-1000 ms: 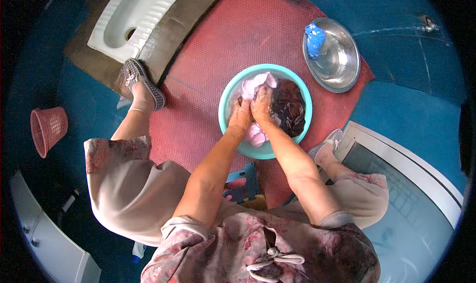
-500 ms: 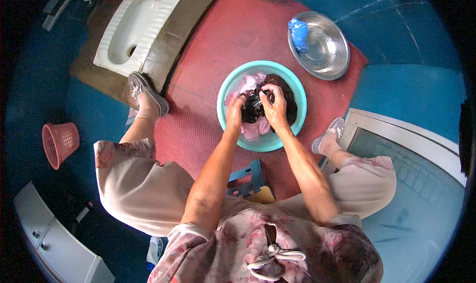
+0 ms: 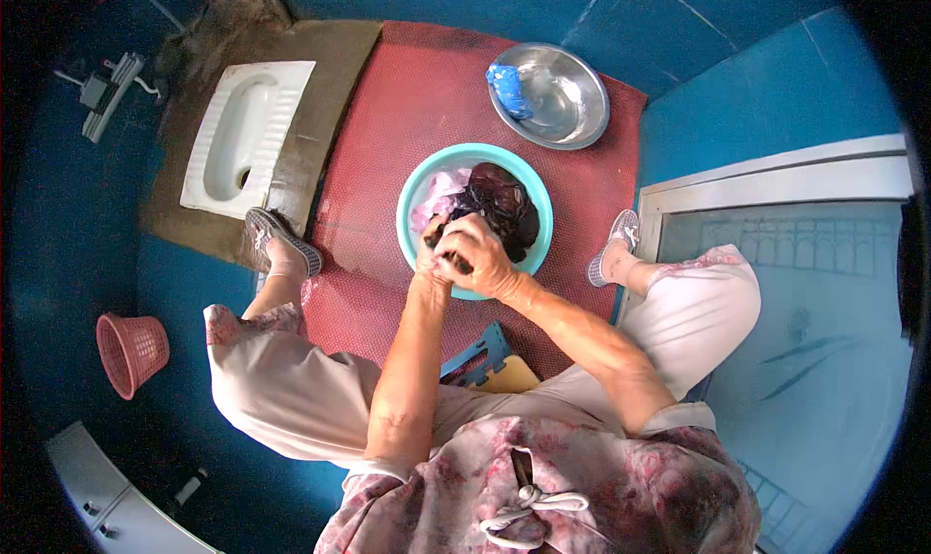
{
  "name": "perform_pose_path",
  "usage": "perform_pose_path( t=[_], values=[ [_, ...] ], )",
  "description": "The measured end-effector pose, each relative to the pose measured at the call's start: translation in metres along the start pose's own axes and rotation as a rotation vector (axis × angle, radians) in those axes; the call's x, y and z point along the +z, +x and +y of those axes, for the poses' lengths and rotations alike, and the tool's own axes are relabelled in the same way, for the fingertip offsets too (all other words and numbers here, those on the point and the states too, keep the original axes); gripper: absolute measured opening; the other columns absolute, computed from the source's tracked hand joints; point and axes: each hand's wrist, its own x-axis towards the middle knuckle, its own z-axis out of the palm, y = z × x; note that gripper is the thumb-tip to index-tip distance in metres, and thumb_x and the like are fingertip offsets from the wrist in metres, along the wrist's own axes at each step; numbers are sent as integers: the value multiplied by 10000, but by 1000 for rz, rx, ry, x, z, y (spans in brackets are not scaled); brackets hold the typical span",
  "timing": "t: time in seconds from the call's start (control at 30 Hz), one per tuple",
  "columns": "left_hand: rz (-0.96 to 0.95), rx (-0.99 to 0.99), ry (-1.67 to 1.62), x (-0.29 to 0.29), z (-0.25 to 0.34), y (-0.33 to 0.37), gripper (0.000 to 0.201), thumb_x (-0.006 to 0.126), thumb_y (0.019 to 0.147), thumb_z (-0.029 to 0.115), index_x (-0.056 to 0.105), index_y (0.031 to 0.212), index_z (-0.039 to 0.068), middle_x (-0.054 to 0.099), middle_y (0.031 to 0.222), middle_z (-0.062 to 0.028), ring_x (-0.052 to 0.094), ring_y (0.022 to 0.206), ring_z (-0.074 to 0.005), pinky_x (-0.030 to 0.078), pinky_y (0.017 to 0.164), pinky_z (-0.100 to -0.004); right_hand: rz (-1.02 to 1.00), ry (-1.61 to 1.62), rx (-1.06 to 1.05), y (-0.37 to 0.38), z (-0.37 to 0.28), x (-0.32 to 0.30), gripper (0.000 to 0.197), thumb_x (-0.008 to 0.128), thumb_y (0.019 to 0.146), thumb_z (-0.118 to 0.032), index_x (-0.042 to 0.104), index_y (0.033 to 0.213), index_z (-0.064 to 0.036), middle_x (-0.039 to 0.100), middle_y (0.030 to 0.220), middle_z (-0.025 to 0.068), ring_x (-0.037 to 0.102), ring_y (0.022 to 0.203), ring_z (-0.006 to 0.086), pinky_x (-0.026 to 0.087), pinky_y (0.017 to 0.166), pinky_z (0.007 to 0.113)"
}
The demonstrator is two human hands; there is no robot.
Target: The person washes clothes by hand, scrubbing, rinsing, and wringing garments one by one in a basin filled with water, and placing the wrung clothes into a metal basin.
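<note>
A light teal basin [image 3: 545,205] stands on the floor between my feet. In its right part lies a bunched dark brown or black garment [image 3: 506,210], and pink cloth [image 3: 442,195] lies at its left. My left hand [image 3: 430,250] and my right hand [image 3: 477,258] are pressed together over the basin's near rim. Both are closed on a part of the dark garment, which runs back from them into the basin. Dark cloth shows between the right hand's fingers. The left fingers are partly covered by the right hand.
Beyond the teal basin, a steel basin [image 3: 567,103] holds a blue plastic bag [image 3: 508,92]. A white squat toilet [image 3: 206,171] is at the upper left. A pink basket [image 3: 136,353] hangs or stands left. A blue and yellow stool [image 3: 509,374] is under me, on red matting [image 3: 378,117].
My hands, apart over the dark garment before, have come together at the basin's near rim, gripping part of it. The view has shifted, so the steel basin appears further left.
</note>
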Motion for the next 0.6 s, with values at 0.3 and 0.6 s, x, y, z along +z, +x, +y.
perform_pose_path(
  t=[0.3, 0.6],
  values=[
    [538, 280, 1419, 112, -45, 10, 334, 662, 783, 233, 567, 1022, 20, 602, 931, -78, 595, 758, -193, 491, 696, -334, 617, 1047, 1209, -29, 35, 6, 373, 637, 810, -346, 561, 1068, -87, 595, 978, 35, 561, 917, 191, 453, 836, 353],
    [-90, 436, 2137, 100, -50, 2, 200, 633, 806, 189, 613, 777, -8, 605, 789, -92, 558, 736, -177, 443, 705, -317, 151, 1672, 1255, -29, 38, -16, 709, 459, 808, -661, 431, 1298, -148, 485, 1274, 107, 484, 1149, 275, 396, 956, 468]
  ],
)
